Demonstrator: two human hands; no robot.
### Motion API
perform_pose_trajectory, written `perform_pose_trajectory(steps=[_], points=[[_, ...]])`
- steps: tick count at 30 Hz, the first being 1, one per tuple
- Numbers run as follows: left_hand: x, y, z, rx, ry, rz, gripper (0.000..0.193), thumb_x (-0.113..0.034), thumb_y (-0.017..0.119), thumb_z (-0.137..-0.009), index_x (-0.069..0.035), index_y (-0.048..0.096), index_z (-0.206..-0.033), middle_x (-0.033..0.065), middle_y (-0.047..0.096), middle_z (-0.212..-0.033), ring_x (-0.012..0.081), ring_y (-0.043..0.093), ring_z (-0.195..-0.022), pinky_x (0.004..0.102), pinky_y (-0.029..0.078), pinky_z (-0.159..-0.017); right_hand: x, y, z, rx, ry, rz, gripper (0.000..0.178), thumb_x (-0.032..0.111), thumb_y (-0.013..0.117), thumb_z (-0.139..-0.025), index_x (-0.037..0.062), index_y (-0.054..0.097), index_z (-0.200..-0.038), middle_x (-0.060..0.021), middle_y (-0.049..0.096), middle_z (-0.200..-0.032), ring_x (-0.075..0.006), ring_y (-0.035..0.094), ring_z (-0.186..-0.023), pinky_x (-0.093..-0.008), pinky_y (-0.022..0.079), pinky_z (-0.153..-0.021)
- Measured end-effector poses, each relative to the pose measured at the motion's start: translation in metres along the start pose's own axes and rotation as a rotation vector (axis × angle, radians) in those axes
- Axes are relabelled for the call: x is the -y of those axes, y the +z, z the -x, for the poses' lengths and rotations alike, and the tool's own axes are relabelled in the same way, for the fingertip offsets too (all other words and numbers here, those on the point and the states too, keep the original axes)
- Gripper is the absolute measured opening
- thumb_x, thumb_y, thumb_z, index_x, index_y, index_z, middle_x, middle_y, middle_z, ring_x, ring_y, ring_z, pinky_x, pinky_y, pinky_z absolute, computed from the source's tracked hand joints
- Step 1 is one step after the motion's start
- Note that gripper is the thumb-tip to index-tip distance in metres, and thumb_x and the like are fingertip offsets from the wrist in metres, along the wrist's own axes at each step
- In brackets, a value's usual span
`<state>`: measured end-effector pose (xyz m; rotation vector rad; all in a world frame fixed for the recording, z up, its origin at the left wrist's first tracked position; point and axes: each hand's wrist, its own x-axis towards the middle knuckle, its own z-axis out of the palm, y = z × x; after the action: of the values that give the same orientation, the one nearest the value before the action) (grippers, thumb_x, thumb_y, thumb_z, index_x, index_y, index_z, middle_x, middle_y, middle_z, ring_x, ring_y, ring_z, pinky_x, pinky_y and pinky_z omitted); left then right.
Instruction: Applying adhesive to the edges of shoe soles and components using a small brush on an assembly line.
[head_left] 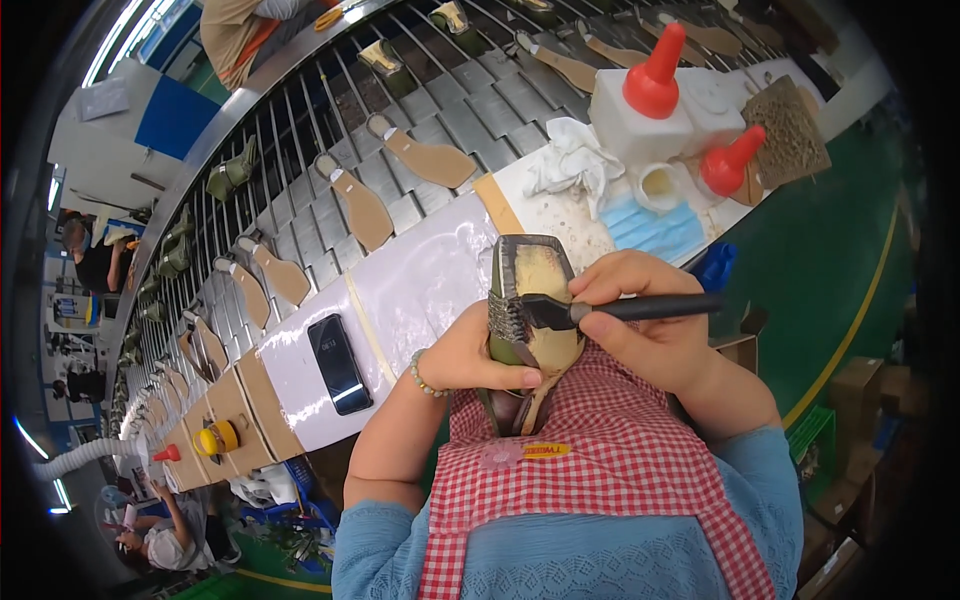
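Observation:
My left hand (465, 352) is wrapped round a green shoe upper (545, 265), with its thumb along the near side. The upper's pale underside faces up, its dark gathered edges folded inward. My right hand (650, 350) grips a black-handled brush (655, 306) between thumb and fingers. The brush's dark, flat head touches the underside beside the pleated left edge. Part of the upper is hidden behind my left fingers and thumb.
Tan shoe soles (428, 160) and green uppers (232, 170) lie along the slatted metal conveyor (400, 205). White bottles with red nozzles (655, 75), a small open jar (660, 186), crumpled tissue (575, 165) and a blue mask (650, 228) sit right. A phone (339, 365) lies left.

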<state>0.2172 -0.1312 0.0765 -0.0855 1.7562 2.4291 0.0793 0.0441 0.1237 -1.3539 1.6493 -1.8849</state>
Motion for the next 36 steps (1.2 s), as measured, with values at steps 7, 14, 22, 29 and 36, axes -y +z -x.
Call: perform_pose_trajectory(steps=[7,14,22,29,36], points=[[0.008,0.002,0.005,0.001,0.006,-0.005,0.062,-0.02,0.081,-0.066,0.002,0.054,-0.118,0.0083,0.061,-0.11,0.0149,0.056,-0.099,0.0293,0.046,-0.088,0.013,-0.015,0.001,0.282,0.252,-0.129,0.014,0.0,0.069,-0.075,-0.001,0.063,-0.088,-0.0151,0.063,-0.091,-0.0199,0.061,-0.087,-0.0294,0.047,-0.077],[0.004,0.005,0.005,0.023,-0.034,-0.013,0.063,-0.021,0.081,-0.066,0.002,0.054,-0.118,0.0082,0.061,-0.109,0.0148,0.056,-0.099,0.029,0.046,-0.088,0.008,-0.009,-0.005,0.1,-0.023,0.063,0.017,0.0,0.072,-0.073,0.0005,0.063,-0.087,-0.0095,0.064,-0.086,-0.0164,0.062,-0.077,-0.0262,0.048,-0.067],[0.011,0.002,0.005,0.033,-0.024,0.018,0.061,-0.02,0.081,-0.067,0.001,0.055,-0.117,0.0074,0.062,-0.107,0.0147,0.056,-0.097,0.0289,0.046,-0.087,0.014,-0.02,-0.004,0.264,0.336,-0.174,0.014,0.002,0.071,-0.074,-0.0002,0.063,-0.085,-0.0138,0.065,-0.087,-0.0201,0.063,-0.083,-0.0294,0.048,-0.074],[0.008,0.0,0.004,0.075,-0.047,-0.022,0.058,-0.02,0.081,-0.067,0.001,0.056,-0.115,0.0069,0.062,-0.106,0.0143,0.057,-0.096,0.0288,0.047,-0.086,0.01,-0.013,-0.009,0.123,-0.008,0.103,0.016,0.004,0.073,-0.073,0.0021,0.063,-0.085,-0.0094,0.065,-0.084,-0.019,0.063,-0.078,-0.0289,0.049,-0.069],[0.012,-0.002,0.007,0.073,-0.037,0.001,0.058,-0.021,0.081,-0.067,0.001,0.056,-0.115,0.0072,0.062,-0.106,0.014,0.057,-0.097,0.0286,0.046,-0.086,0.009,-0.016,-0.002,0.289,0.058,-0.054,0.015,0.002,0.073,-0.072,0.0013,0.062,-0.083,-0.0115,0.065,-0.086,-0.0217,0.064,-0.082,-0.0311,0.049,-0.074]])
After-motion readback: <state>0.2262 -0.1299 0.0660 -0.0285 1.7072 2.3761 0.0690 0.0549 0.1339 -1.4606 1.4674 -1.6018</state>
